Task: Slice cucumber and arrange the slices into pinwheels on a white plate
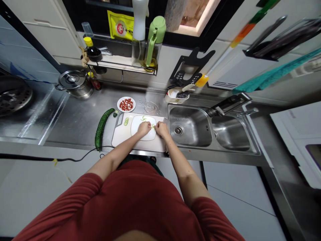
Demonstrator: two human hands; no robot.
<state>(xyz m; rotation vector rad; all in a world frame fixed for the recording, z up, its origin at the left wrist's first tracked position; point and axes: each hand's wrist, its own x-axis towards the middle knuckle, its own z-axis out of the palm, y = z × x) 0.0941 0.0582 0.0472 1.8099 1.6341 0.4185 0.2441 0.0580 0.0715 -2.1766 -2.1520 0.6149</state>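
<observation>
A white square plate (135,124) rests on the cutting board (120,140), with a few pale green cucumber pieces (143,118) near its far edge. Over the plate, my left hand (144,128) is closed in a pinch at a small green piece. Close to its right, my right hand (162,129) also pinches, its fingertips at a small cucumber slice (153,126). Several overlapping cucumber slices (126,121) lie on the board left of the plate. Left of the board are a long cucumber (101,129) and a short cucumber end (115,114).
Behind the board stands a round plate of red pieces (126,104). A steel pot (75,85) is at the back left, under a shelf (117,62) with bottles. On the right are a double sink (193,125) and its faucet (229,104). A black cable (75,160) crosses the counter's front edge.
</observation>
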